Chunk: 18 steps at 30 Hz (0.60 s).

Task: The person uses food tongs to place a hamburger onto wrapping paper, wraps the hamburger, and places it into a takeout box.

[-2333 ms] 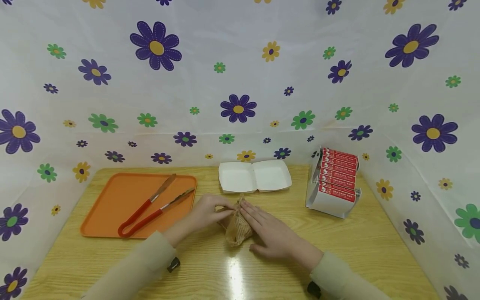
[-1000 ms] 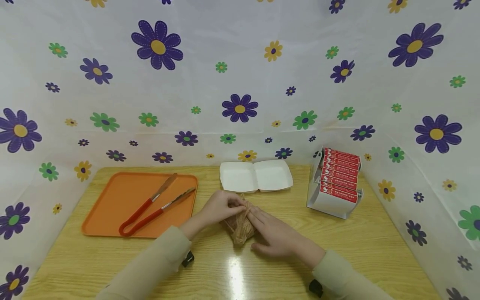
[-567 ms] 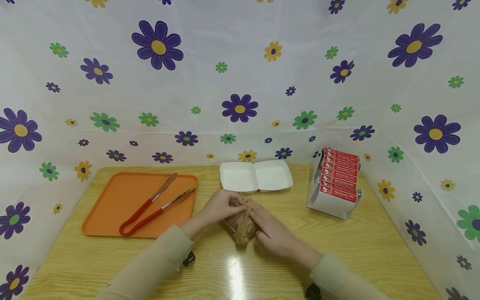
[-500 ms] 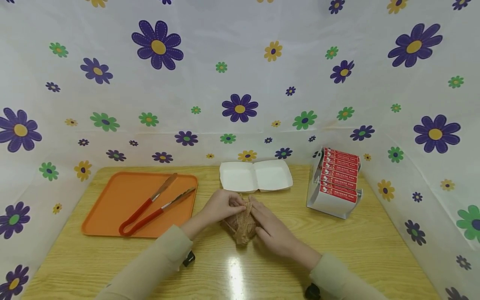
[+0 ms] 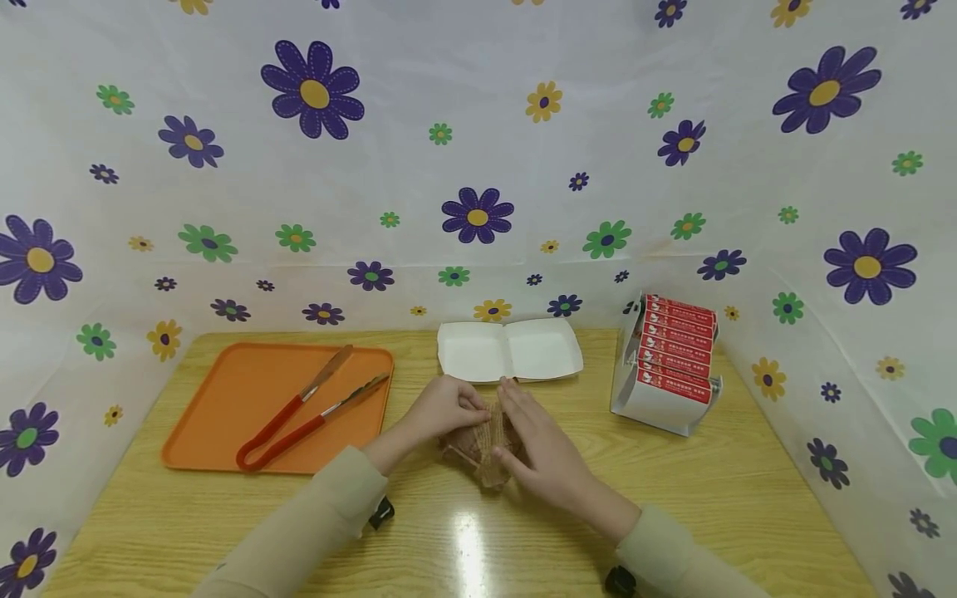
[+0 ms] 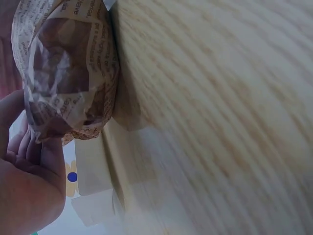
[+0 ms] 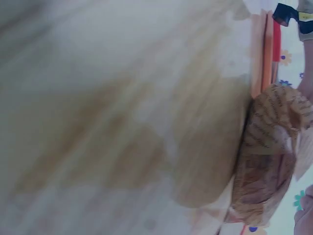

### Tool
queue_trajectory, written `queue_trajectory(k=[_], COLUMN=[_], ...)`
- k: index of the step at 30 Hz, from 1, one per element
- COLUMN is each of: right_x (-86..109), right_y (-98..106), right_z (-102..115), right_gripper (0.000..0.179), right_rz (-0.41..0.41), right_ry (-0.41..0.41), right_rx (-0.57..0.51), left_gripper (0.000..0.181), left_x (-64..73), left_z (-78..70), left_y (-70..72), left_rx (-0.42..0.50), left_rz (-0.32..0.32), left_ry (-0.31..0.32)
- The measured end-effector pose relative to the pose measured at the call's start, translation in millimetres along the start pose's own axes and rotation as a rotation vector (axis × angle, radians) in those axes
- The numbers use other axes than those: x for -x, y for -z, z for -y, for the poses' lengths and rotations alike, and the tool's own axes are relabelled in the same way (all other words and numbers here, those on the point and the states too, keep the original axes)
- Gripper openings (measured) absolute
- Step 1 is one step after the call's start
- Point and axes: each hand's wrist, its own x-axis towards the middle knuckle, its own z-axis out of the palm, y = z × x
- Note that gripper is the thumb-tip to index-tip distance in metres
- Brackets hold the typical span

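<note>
A bundle wrapped in brown printed paper [image 5: 489, 469] rests on the table between my hands. Lettering on the wrapping paper [image 6: 68, 68] shows up close in the left wrist view; what lies inside is covered. My left hand [image 5: 449, 405] pinches a gathered fold along the top with thumb and fingers. From the other side, my right hand [image 5: 549, 457] lies against the wrapper, fingers extended along its far right side and thumb touching the front near the fold. The right wrist view catches the bundle's crumpled near end [image 7: 264, 181] low at its right side.
Behind the bundle sits an unfolded white paper box [image 5: 471, 353]. To the left, red-handled tongs [image 5: 277, 444] lie on an orange tray [image 5: 217, 415]. A row of white packs with red printed edges [image 5: 676, 357] stands at the back right. Flowered sheeting [image 5: 478, 124] surrounds the table.
The paper has been drawn together into a narrow fold under my left hand. My right hand has shifted from lying flat over the side, bringing its thumb forward onto the front.
</note>
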Motion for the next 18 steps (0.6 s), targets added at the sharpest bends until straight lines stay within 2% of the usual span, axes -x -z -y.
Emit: queue_trajectory(k=[2, 6, 13, 18], right_x=[-1.0, -1.5, 3.9, 5.8], right_y=[2.1, 2.5, -1.5, -1.0], right_z=[2.1, 3.3, -3.9, -8.8], right_gripper=[0.078, 0.075, 0.068, 0.068], right_rz=[0.004, 0.067, 0.148, 0.214], right_ry=[0.046, 0.106, 0.047, 0.023], right_rx=[0.052, 0.138, 0.129, 0.104], left_gripper=[0.012, 0.012, 0.020, 0.023], left_x=[-1.1, -3.6, -6.3, -6.2], left_z=[1.1, 4.4, 7.4, 4.6], left_y=[-0.2, -0.1, -0.7, -1.5], left_rx=[0.016, 0.032, 0.058, 0.084], left_rz=[0.005, 0.011, 0.045, 0.036], left_ry=[0.004, 0.012, 0.080, 0.145])
